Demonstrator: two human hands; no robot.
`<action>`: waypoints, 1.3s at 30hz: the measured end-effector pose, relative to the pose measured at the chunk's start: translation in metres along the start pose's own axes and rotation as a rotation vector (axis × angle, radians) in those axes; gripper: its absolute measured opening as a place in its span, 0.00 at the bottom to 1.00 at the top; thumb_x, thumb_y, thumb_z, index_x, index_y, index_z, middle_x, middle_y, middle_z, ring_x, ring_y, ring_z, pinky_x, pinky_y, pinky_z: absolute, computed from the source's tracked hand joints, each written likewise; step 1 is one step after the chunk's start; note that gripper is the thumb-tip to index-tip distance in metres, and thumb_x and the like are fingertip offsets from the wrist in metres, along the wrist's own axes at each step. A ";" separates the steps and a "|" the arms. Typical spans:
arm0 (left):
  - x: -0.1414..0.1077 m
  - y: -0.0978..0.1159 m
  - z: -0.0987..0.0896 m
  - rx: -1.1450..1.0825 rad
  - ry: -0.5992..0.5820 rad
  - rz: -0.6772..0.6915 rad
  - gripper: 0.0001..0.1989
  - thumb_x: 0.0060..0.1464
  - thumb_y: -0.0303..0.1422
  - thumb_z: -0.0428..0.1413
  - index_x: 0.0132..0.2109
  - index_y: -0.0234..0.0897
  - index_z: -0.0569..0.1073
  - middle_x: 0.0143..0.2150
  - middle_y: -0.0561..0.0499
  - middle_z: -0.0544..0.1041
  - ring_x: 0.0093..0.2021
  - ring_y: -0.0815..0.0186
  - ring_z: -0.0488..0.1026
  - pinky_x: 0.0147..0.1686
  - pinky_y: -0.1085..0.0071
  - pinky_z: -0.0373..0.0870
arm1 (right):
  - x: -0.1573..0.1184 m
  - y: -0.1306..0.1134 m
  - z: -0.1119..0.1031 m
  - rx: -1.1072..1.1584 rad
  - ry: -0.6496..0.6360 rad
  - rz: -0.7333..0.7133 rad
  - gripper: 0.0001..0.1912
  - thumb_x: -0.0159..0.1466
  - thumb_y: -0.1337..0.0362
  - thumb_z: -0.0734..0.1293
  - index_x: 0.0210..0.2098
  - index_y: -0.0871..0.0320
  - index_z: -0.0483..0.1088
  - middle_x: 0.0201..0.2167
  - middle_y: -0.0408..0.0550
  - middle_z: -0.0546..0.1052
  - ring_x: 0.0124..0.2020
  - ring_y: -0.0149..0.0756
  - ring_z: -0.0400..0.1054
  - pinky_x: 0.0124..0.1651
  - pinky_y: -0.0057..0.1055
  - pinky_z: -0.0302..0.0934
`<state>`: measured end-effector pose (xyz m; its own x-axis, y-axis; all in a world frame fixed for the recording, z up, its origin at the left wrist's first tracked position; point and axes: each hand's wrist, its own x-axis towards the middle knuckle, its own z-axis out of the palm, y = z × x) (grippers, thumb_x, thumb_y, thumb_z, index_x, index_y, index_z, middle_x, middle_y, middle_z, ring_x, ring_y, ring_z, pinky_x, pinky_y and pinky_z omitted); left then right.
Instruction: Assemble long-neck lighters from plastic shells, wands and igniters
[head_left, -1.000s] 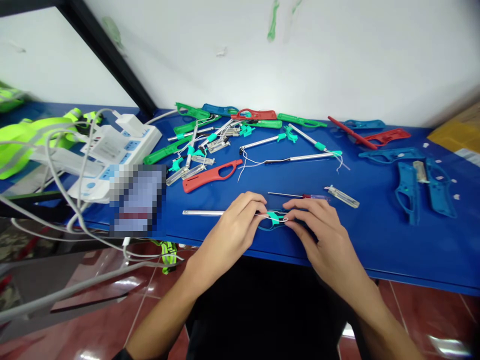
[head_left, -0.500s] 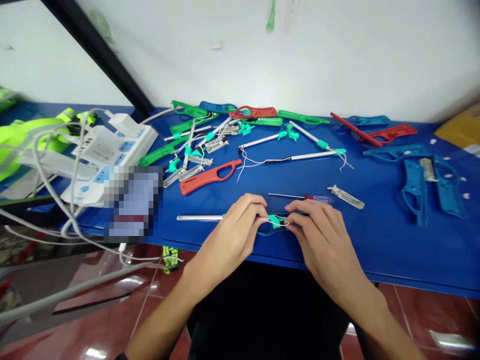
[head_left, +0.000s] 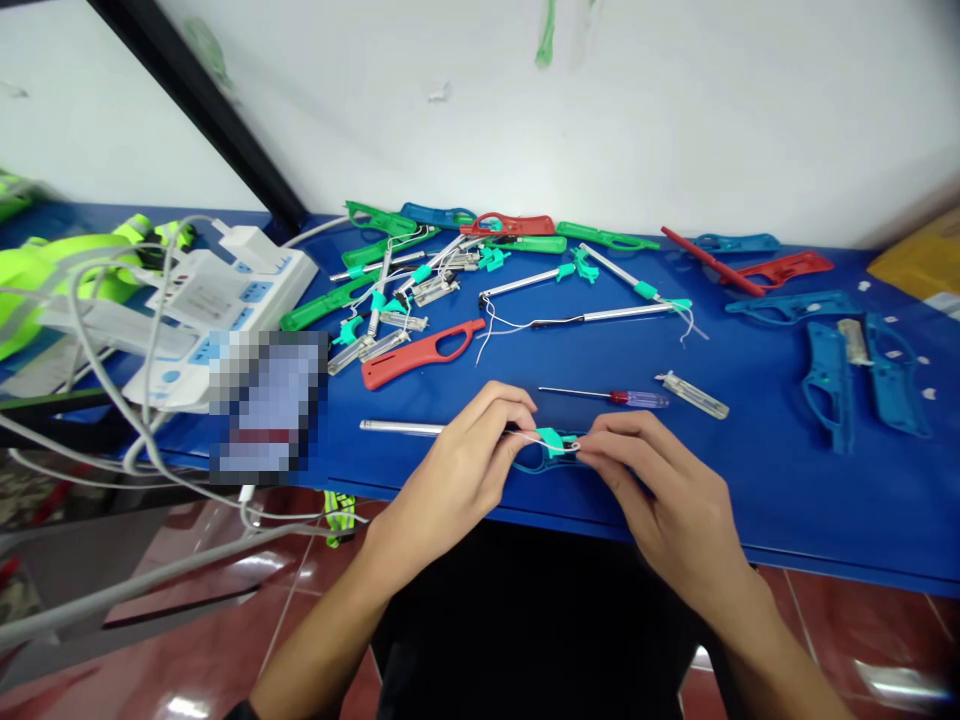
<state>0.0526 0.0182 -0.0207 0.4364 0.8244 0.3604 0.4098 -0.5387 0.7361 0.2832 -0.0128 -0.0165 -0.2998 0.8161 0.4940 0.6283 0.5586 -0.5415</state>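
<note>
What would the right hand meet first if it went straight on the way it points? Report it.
Likely the teal piece just ahead of the fingertips of the right hand, though their exact heights are unclear.

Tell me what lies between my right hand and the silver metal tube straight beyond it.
A metal screwdriver with a purple handle, seen in the head view.

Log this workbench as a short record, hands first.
Left hand: fingertips by the teal piece, exact grip hidden
Right hand: fingertips at the white wire, exact grip unclear
Screwdriver: lying beyond the hands, untouched
Red handle: left of screwdriver
Power strip: at left, chargers plugged in
</note>
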 end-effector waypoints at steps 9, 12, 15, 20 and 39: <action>0.000 0.002 0.000 -0.004 -0.016 -0.003 0.06 0.75 0.24 0.52 0.50 0.40 0.70 0.54 0.46 0.76 0.54 0.64 0.77 0.57 0.66 0.74 | -0.002 0.002 -0.005 0.140 -0.011 0.072 0.09 0.73 0.73 0.71 0.47 0.51 0.77 0.44 0.43 0.81 0.44 0.31 0.77 0.49 0.29 0.71; 0.000 0.003 0.000 -0.005 -0.020 0.007 0.06 0.75 0.24 0.53 0.50 0.40 0.70 0.53 0.46 0.76 0.53 0.64 0.77 0.56 0.66 0.74 | -0.002 0.003 -0.005 0.120 -0.005 0.066 0.10 0.73 0.73 0.71 0.47 0.51 0.78 0.43 0.43 0.81 0.44 0.32 0.76 0.49 0.31 0.71; -0.001 0.004 0.001 -0.002 -0.006 0.001 0.06 0.75 0.23 0.52 0.50 0.39 0.70 0.52 0.47 0.76 0.51 0.65 0.77 0.54 0.68 0.73 | -0.001 0.002 -0.005 0.144 0.002 0.077 0.10 0.72 0.73 0.72 0.47 0.50 0.78 0.40 0.41 0.81 0.41 0.31 0.76 0.46 0.30 0.71; -0.001 0.002 0.001 0.019 -0.005 0.015 0.06 0.75 0.23 0.53 0.50 0.39 0.70 0.51 0.47 0.76 0.51 0.65 0.76 0.54 0.67 0.72 | -0.001 0.002 -0.005 0.181 -0.007 0.050 0.10 0.72 0.74 0.72 0.46 0.52 0.78 0.40 0.41 0.81 0.41 0.30 0.76 0.46 0.29 0.71; -0.013 -0.005 -0.004 0.142 0.085 -0.020 0.03 0.74 0.27 0.57 0.49 0.39 0.75 0.51 0.48 0.81 0.52 0.62 0.76 0.56 0.59 0.72 | 0.003 -0.004 0.015 -0.040 -0.033 -0.039 0.05 0.75 0.70 0.69 0.49 0.56 0.75 0.45 0.47 0.81 0.47 0.35 0.77 0.53 0.34 0.71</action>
<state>0.0411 0.0111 -0.0269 0.3596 0.8440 0.3980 0.5293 -0.5358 0.6579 0.2689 -0.0104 -0.0230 -0.3472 0.7989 0.4912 0.6435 0.5840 -0.4949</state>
